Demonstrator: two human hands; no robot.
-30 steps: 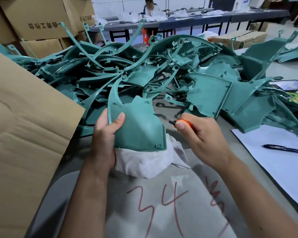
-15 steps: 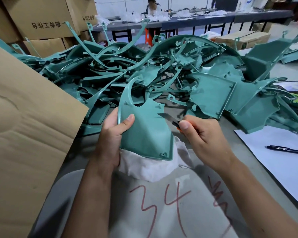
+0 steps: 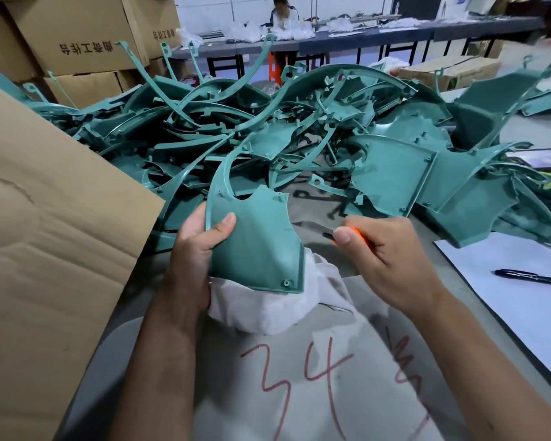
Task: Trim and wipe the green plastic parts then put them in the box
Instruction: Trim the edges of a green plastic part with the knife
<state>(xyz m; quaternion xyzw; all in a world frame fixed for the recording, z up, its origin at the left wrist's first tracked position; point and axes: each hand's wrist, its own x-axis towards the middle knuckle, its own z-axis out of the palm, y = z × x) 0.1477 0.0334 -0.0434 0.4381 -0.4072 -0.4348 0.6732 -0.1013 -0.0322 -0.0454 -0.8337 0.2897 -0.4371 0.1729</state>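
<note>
Left hand (image 3: pixel 195 249) is wrapped round the green part (image 3: pixel 255 240), thumb (image 3: pixel 225 226) flat across the front face, the other fingers behind and out of sight. The same hand bunches a white cloth (image 3: pixel 268 308) under the part's lower edge. The part stands nearly upright, its thin curved arm sweeping up and away toward the pile (image 3: pixel 315 128).

Right hand (image 3: pixel 385 256) sits just to the part's right, fingers curled tight round an orange-handled knife (image 3: pixel 347 233). Thumb pressed on top, only a flash of orange and a short dark tip showing toward the part's right edge. Tip looks just clear of the edge; contact cannot be told for sure.

Edges now: the bottom rim of the part with its small screw hole hangs over the cloth, the right edge faces the knife, and the top notch opens to the pile behind.

Room to move: a strip of bare grey table (image 3: pixel 325 218) lies between the hands and the pile. Close on the left, a big cardboard flap (image 3: pixel 54 249) crowds the left forearm. In front of the person lies a sheet with red "34" (image 3: pixel 299 374) scrawled on it. On the right is white paper (image 3: pixel 516 300) with a black pen (image 3: pixel 531 277) on it, well apart from the right hand. A phone (image 3: pixel 541 157) peeks out at the pile's right fringe. Stacked cartons (image 3: pixel 77 36) stand behind on the left, and a long table (image 3: pixel 395 33) with a seated person (image 3: pixel 282 14) runs across the back.
</note>
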